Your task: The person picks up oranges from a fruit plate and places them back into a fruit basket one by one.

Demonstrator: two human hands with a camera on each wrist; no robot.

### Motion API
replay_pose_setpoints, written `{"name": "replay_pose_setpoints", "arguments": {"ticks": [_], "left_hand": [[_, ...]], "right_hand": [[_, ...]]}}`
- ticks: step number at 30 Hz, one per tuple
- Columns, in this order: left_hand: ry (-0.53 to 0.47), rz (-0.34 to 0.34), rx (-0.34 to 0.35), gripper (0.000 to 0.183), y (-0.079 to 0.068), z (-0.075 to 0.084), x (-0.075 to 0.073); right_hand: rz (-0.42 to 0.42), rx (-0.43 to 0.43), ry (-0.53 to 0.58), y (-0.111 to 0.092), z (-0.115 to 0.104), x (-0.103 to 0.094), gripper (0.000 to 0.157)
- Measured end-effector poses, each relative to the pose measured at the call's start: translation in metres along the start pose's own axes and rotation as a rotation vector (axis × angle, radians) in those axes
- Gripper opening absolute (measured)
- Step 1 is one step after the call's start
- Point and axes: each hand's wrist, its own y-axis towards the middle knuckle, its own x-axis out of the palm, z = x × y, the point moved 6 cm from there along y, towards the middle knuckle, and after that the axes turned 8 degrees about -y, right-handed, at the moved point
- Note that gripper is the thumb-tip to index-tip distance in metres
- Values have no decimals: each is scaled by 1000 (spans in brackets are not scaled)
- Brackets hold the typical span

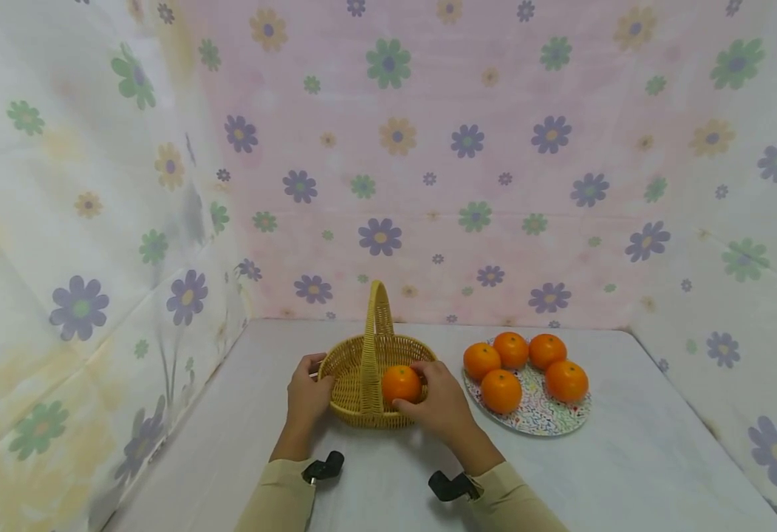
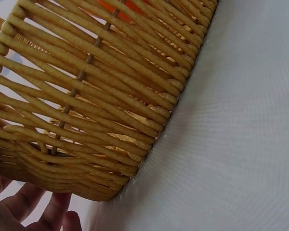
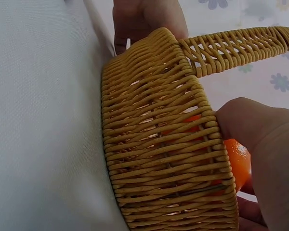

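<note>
A yellow wicker basket (image 1: 348, 417) with a tall arched handle stands on the white table. My left hand (image 1: 309, 395) grips its left rim, thumb inside and fingers around the outer wall; in the left wrist view, fingertips (image 2: 53, 209) lie against the basket's end. Inside the basket's right half is an orange fruit, a mandarin (image 1: 401, 384). My right hand (image 1: 443, 399) holds this mandarin between thumb and fingers, reaching over the right rim. Through the weave in the right wrist view, part of the mandarin (image 3: 238, 161) shows beside the thumb.
To the right of the basket, a round plate (image 1: 541, 417) with a multicoloured speckled pattern carries several mandarins (image 1: 501, 391). Flower-printed cloth (image 1: 428, 281) hangs behind and on both sides of the table (image 1: 375, 480).
</note>
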Motion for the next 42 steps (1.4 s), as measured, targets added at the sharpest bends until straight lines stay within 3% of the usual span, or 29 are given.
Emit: {"name": "replay_pose_setpoints", "arguments": {"ticks": [11,26,36,42], "left_hand": [[6,7,1,48,-3,-6,1],[24,11,2,49,0,-6,-3],[19,4,11,50,0,-4,-1],[12,-3,8,50,2,-2,0]], "right_hand": [[-48,44,-48,-3,2,11,63],[-50,-18,-100,-3,-1,11,59],[-34,-52,-81,-1,0,-5,63],[-9,-9,-17,4,11,-27,64]]}}
